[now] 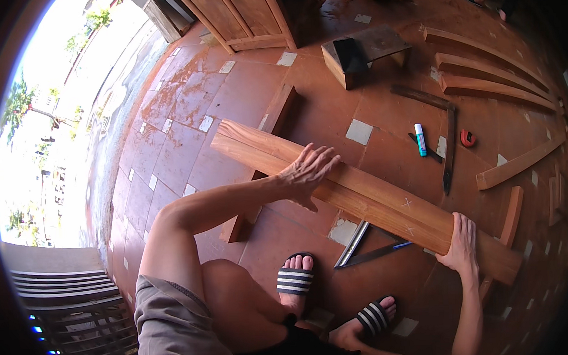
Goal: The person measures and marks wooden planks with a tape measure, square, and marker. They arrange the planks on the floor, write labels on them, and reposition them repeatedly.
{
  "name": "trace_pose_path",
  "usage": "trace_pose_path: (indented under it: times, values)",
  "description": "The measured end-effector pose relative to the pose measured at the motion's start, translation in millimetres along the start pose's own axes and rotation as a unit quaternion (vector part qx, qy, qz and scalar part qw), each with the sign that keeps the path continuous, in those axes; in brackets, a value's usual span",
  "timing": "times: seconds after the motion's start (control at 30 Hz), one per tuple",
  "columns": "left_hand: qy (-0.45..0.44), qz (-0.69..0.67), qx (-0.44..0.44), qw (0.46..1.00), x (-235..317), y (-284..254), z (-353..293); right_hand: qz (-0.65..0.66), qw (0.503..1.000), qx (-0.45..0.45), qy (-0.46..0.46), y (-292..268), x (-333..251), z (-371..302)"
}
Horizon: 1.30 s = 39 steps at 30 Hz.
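Lying under L hand [306,175] & R hand [463,243]: wood boards [378,196].

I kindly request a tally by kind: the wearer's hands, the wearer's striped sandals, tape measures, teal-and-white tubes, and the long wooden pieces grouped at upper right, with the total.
Left hand and right hand: 2
Striped sandals: 2
Red tape measure: 1
Teal-and-white tube: 1
Long wooden pieces, upper right: 3
Total: 9

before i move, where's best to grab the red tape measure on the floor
The red tape measure is probably best gripped by its sides, from above and the right: it is small and compact, and the dark L-shaped bar lies just to its left.
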<state>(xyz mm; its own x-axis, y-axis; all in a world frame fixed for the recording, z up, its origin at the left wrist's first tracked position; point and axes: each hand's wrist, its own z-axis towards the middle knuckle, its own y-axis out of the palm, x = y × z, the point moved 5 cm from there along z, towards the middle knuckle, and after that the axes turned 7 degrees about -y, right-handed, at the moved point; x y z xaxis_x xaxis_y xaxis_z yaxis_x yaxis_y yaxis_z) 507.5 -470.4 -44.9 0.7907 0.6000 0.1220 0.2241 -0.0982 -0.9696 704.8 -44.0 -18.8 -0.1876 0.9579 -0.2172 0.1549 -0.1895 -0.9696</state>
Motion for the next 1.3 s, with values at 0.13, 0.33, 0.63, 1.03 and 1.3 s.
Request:
trace_pose_path:
  times: [0.13,0.33,0.63,1.03,1.3]
  values:
    - [-0.014,0.048,0.033,0.998,-32,-5,-15,0.003,1.0,-0.003,0.005,-2,-2,1]
    - [-0.005,0.021,-0.012,1.0,-42,-1,-4,0.005,1.0,-0.02,0.011,-4,-7,5]
    - [0.004,0.017,0.015,1.0,-40,-3,-4,0.001,1.0,-0.012,0.009,-2,-4,3]
    - [-0.037,-0.026,-0.016,0.999,-29,5,1,0.005,1.0,0.002,0.007,11,17,-4]
    - [0.022,-0.057,0.0,0.998,65,30,56,-0.038,0.996,-0.065,0.05,16,14,-10]
